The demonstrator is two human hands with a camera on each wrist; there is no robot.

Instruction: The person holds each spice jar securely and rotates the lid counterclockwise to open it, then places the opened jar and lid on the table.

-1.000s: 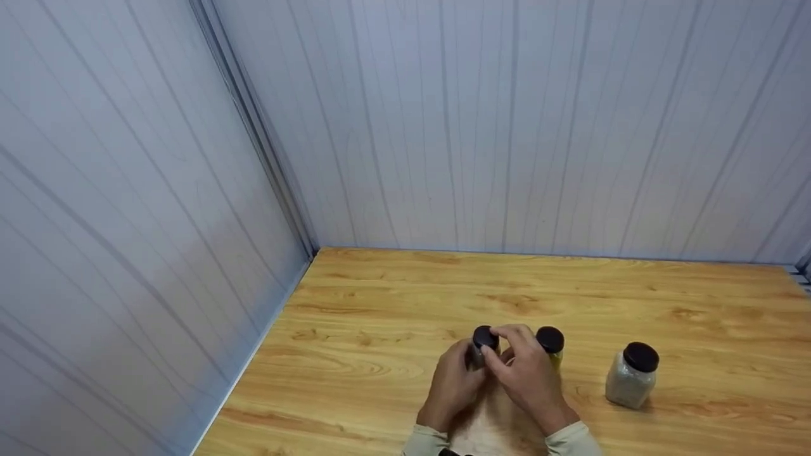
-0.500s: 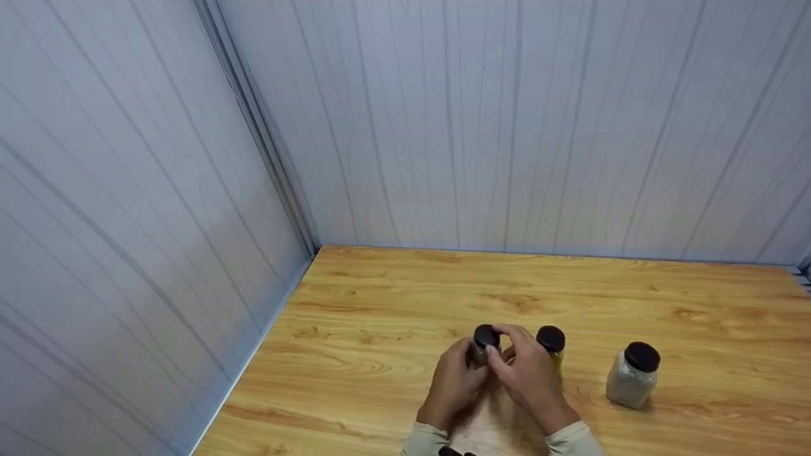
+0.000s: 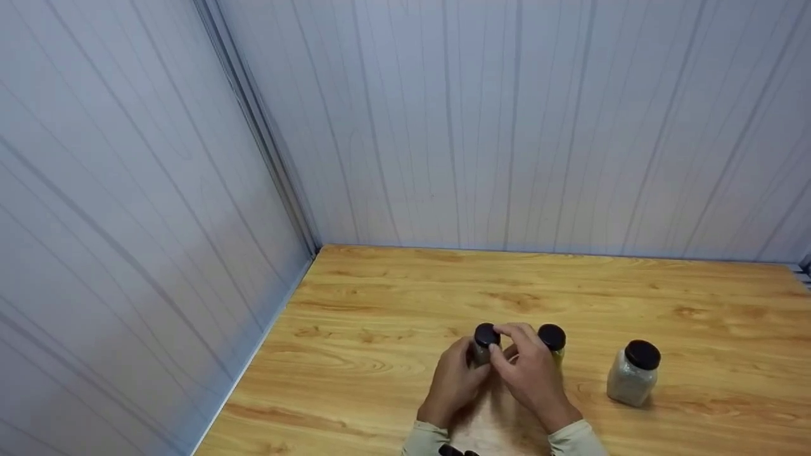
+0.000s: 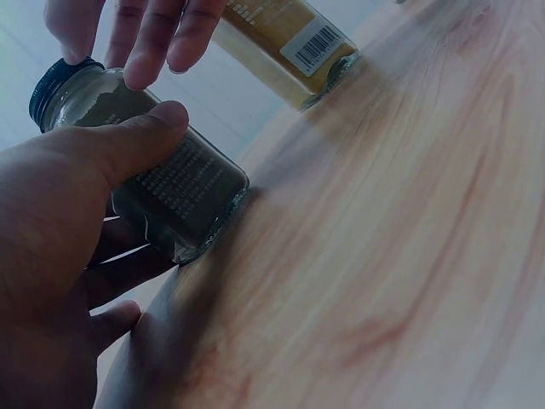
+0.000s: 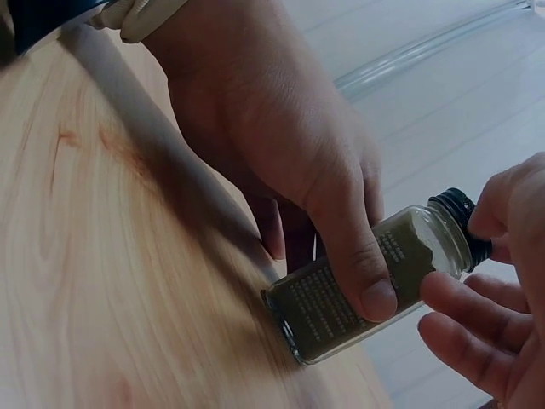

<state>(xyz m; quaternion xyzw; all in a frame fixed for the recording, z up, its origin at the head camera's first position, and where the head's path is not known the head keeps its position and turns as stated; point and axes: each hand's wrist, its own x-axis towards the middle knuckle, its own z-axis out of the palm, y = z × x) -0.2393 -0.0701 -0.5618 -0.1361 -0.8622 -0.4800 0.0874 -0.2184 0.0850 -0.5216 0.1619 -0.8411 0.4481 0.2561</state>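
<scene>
A small square glass spice jar [image 5: 315,317] with dark greenish-brown powder and printed text stands on the wooden table. My left hand [image 3: 455,380] grips its body, the thumb across the front and fingers behind. At the top, my right hand [image 3: 532,377] pinches the black lid [image 3: 486,334] between thumb and index finger. Its other fingers [image 4: 157,47] extend beside the jar's neck. The lid sits on the jar's mouth. Just right of the right hand is a second jar [image 4: 285,51] with yellow contents, a barcode label and a black lid; in the head view the hand partly covers it.
Farther right on the table [image 3: 380,297] stands a larger clear jar [image 3: 630,382] with pale contents and a black lid. Pale panelled walls [image 3: 405,126] rise along the table's back and left edges.
The head view has shifted very slightly. Both hands keep their hold on the jar and its lid, with no clear movement; the other jars stay where they were.
</scene>
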